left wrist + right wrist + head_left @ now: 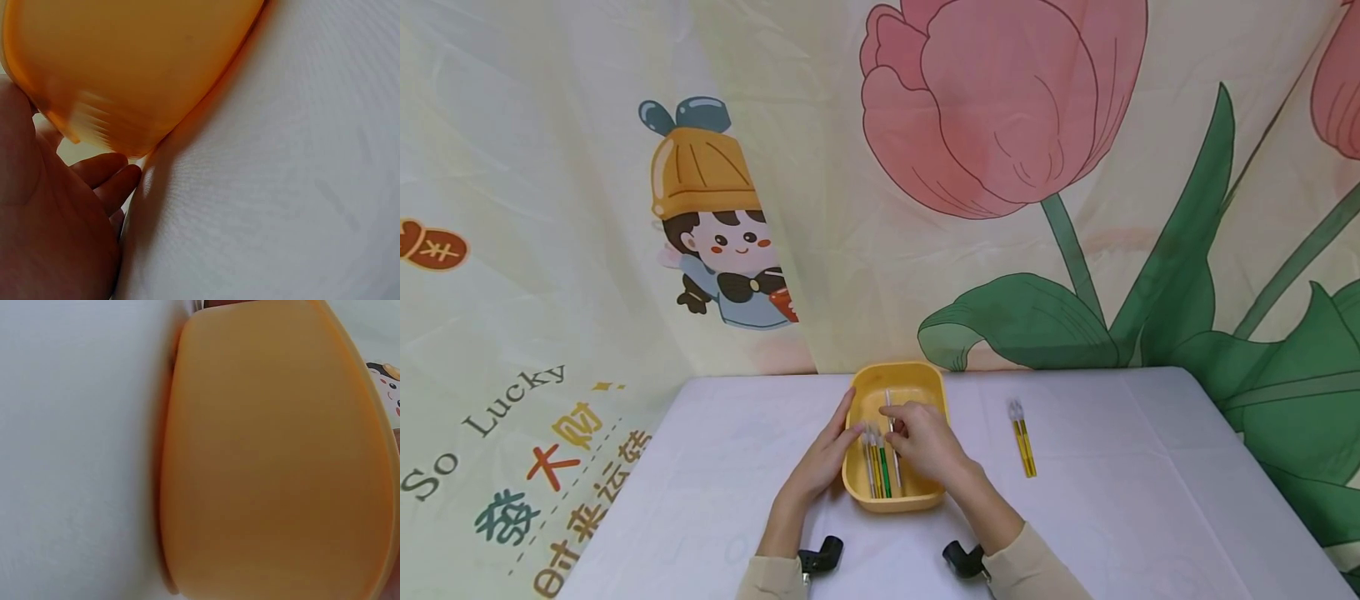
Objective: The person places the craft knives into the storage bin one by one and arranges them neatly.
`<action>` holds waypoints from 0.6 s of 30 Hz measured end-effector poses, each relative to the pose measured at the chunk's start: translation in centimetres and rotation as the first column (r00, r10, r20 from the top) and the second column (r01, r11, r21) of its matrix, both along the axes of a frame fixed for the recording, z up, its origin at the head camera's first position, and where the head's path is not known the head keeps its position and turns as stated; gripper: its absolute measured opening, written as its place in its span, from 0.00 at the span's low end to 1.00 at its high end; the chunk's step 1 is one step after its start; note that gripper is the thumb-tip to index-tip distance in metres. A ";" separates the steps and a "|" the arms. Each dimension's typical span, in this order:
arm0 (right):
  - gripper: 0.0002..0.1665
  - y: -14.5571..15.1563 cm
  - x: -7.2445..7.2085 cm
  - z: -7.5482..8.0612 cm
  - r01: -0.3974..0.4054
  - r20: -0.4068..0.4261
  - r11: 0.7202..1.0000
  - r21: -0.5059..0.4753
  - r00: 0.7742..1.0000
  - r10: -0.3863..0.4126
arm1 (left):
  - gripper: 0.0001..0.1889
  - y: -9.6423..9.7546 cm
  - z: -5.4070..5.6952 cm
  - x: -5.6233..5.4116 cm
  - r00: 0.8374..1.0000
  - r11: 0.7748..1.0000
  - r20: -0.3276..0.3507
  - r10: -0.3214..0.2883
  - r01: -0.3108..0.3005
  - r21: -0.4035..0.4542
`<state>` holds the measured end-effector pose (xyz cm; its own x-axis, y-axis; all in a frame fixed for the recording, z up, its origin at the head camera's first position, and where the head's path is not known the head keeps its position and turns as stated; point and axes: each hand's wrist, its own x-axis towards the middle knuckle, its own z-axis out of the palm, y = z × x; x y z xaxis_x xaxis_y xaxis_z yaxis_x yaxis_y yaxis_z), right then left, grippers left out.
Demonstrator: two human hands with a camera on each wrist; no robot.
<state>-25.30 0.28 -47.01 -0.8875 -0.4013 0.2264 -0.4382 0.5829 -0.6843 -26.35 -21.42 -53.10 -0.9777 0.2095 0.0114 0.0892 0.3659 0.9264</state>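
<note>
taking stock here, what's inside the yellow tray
Several pen-like items, one green, lie inside; the left hand and right hand cover parts of the yellow tray, hiding anything beneath.

Tulip-printed backdrop (827, 167), apparently cloth, behind a white table (1120, 525)

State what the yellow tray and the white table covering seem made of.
Yellow tray: probably moulded plastic, smooth with a soft sheen; its seamless rounded corners suggest it.
White table covering: perhaps fabric, matte; the left wrist view shows fine ridges, but thin plastic sheeting remains possible.
</note>
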 end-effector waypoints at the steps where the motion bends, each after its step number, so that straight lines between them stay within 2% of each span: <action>1: 0.24 -0.1 0.0 -0.1 0.002 -0.002 1.000 0.005 1.000 -0.002 | 0.34 0.0 0.0 0.0 1.000 1.000 0.001 0.001 -0.001 0.000; 18: 0.21 -0.9 0.0 -0.9 0.016 0.004 0.998 0.053 1.000 -0.016 | 0.34 -0.1 0.1 0.1 1.000 1.000 -0.006 -0.012 0.012 -0.002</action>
<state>-25.25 -0.59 -47.91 -0.8947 -0.3987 0.2011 -0.4257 0.6252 -0.6542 -26.30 -21.57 -53.05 -0.9752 0.2208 0.0170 0.0991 0.3667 0.9250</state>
